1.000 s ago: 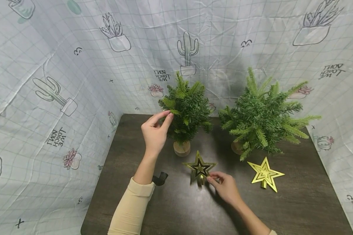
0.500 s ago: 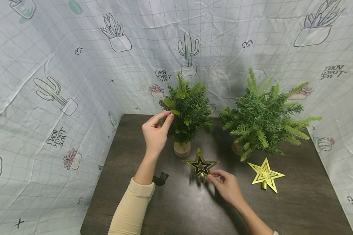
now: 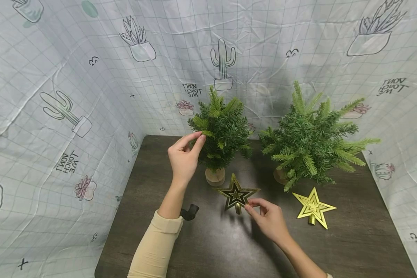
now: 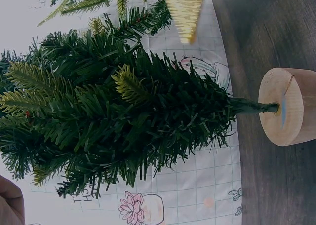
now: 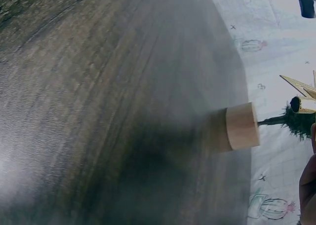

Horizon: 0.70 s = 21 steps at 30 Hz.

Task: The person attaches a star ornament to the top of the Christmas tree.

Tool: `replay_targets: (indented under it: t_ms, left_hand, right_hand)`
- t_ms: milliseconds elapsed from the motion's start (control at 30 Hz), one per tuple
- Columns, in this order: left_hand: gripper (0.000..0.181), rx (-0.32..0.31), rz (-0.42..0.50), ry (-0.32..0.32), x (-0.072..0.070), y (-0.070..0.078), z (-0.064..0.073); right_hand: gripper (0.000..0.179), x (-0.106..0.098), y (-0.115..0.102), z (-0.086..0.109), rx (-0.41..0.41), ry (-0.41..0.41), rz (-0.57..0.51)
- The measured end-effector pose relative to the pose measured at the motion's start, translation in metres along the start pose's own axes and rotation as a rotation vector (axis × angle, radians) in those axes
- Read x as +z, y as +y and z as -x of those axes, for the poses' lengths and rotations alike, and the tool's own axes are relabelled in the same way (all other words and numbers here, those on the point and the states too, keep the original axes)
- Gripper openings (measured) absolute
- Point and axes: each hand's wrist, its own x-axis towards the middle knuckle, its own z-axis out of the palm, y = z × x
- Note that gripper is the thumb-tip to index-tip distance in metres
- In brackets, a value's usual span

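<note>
My left hand (image 3: 184, 156) is at the left side of the smaller artificial Christmas tree (image 3: 226, 127), pinching a light green branch tip between thumb and forefinger. In the left wrist view, the tree's trunk rises from a round wooden base (image 4: 282, 107). Low in front of this tree, my right hand (image 3: 269, 222) holds a gold star tree topper (image 3: 236, 196) by its lower right point. The topper's short tube (image 3: 238, 209) points down, and its shadow falls on the table below it. Part of the topper (image 5: 307, 104) shows at the right edge of the right wrist view.
A fuller artificial tree (image 3: 312, 143) with spreading branches stands at the right. In front of it a second gold star topper (image 3: 313, 206) lies on the dark table (image 3: 361, 239). A small black object (image 3: 190, 212) is beside my left forearm. Patterned cloth (image 3: 264, 42) hangs around the table.
My right hand has lifted the star topper slightly, up and toward the smaller tree. The left hand keeps its place at the branch tip.
</note>
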Motion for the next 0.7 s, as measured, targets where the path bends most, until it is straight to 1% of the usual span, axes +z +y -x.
replay_targets:
  t_ms: [267, 533, 700]
  left_hand:
    - [0.019, -0.003, -0.004, -0.001, 0.000, -0.001, 0.001]
    - [0.019, 0.003, -0.002, -0.005, 0.000, -0.001, 0.000]
    - [0.019, 0.007, -0.002, -0.003, 0.000, -0.001, 0.000]
  right_hand:
    - [0.020, -0.005, -0.016, -0.004, -0.046, -0.004, -0.003]
    - [0.024, -0.013, -0.035, -0.010, -0.165, 0.012, -0.031]
    - [0.028, -0.017, -0.047, -0.013, -0.216, 0.027, -0.028]
